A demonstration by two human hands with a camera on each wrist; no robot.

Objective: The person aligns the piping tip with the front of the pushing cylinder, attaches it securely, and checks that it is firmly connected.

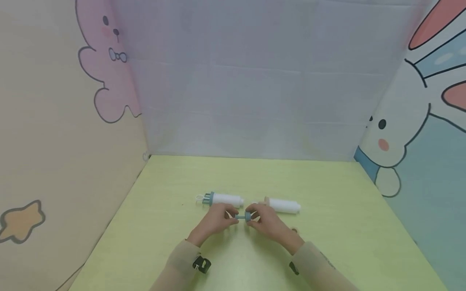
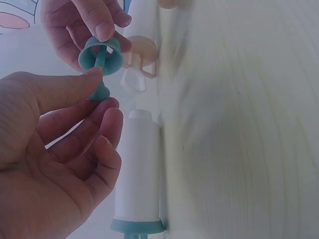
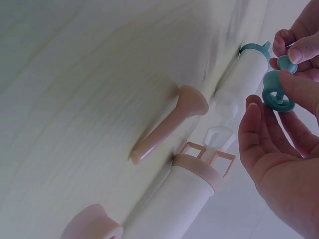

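Head view shows a person at a green table [image 1: 327, 242] with both hands close together near the middle. The left hand [image 1: 212, 220] and the right hand [image 1: 267, 222] hold one small teal piece [image 1: 243, 217] between them, just above the table.

Up close in the left wrist view, the teal piece looks like a thin stick with a round ring on one end. The right hand's fingers [image 2: 94, 25] curl around the ring and pinch it. The left hand's thumb and fingers [image 2: 75, 94] pinch the small knob at the other end of the stick. No hand is spread wide.

From the teal piece, a white tube with a teal end [image 1: 223, 199] lies on the table at about 11 o'clock, just behind the left hand. A white tube with a pink end [image 1: 284, 205] lies at about 2 o'clock, just behind the right hand. In the right wrist view a pink cone-shaped stick [image 3: 167, 124] and a round pink cap [image 3: 92, 224] lie loose beside that tube.

I think the work is only partly done. The teal piece is not in any tube yet, and the pink parts lie loose too. I cannot tell if the teal parts are being pushed together or pulled apart.
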